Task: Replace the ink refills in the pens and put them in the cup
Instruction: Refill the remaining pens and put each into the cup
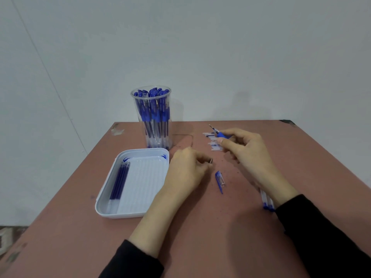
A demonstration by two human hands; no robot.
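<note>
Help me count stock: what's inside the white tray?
A few blue refills lie along the tray's left side, with blue bits at its far corners. The left hand hides part of its right rim.

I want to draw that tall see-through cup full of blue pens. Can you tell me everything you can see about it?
The tall clear plastic cup is round, slightly wider at its rim. It stands upright on the reddish-brown table near the far edge, before the pale wall. Blue capped pens pack it, caps up, clear ends at the bottom. The white plastic tray lies just in front; whether they touch is unclear. The left hand and right hand are away from it.
</note>
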